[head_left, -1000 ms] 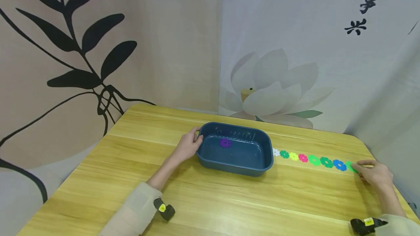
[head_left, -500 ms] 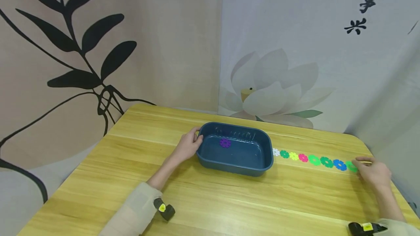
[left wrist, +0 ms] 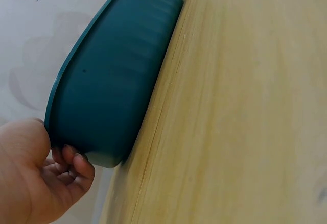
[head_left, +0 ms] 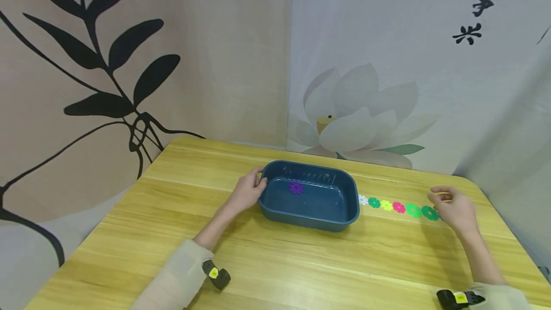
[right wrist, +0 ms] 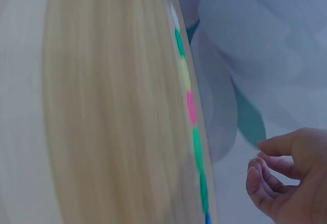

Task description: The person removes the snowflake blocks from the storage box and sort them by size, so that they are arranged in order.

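My left hand [head_left: 245, 192] grips the left end of a dark blue plastic basin [head_left: 301, 220] on the table. In the left wrist view its fingers curl under the basin's rim [left wrist: 60, 73]. A purple snowflake-shaped plastic disc [head_left: 296, 188] lies inside. From the basin's right side runs a row of flat discs: white [head_left: 363, 200], green, yellow [head_left: 386, 205], pink [head_left: 399, 207], light green [head_left: 413, 210] and darker green [head_left: 429, 213]. My right hand [head_left: 457, 212] hovers over the row's right part, fingers loosely bent, nothing seen between them. It covers most of the blue disc and whatever lies beyond.
The wooden table [head_left: 275, 267] reaches back to a printed curtain [head_left: 232, 61] with plant and flower motifs. Another curtain hangs along the right side. A black camera [head_left: 216, 274] is strapped to each sleeve.
My right hand has lifted from the light green disc at the row's right end and moved left over the row. My left hand and the basin stay put.
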The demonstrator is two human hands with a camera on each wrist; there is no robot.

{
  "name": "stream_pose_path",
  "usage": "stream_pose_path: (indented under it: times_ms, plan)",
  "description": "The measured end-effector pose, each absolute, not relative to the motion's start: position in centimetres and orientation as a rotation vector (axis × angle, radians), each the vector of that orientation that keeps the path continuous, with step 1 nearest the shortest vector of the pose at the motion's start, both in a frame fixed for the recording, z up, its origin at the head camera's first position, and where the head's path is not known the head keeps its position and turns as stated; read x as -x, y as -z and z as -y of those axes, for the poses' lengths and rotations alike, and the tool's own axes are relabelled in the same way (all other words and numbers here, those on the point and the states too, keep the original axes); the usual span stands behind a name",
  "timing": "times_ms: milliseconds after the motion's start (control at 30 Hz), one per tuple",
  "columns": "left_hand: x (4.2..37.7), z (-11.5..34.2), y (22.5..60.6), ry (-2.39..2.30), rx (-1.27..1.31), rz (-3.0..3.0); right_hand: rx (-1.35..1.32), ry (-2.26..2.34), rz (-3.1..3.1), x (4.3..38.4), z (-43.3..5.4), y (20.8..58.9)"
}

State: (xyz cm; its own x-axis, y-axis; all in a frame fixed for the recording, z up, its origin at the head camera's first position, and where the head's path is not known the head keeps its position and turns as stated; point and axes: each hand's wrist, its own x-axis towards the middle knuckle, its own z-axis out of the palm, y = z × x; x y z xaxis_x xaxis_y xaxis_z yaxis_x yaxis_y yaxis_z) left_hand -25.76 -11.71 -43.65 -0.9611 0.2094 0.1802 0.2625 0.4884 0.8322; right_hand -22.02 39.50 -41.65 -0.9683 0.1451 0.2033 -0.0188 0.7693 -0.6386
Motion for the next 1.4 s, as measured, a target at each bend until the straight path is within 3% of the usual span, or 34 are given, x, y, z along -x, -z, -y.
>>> stream_pose_path:
  times_ms: [633,1400]
  plan:
    - [25.8,11.7,43.8,1.485,0.440,2.658,-0.311,-1.096,2.642,23.5,-27.1,38.9]
    - [25.9,11.8,43.7,1.472,0.427,2.670,-0.586,-1.192,2.789,26.1,-14.8,41.3]
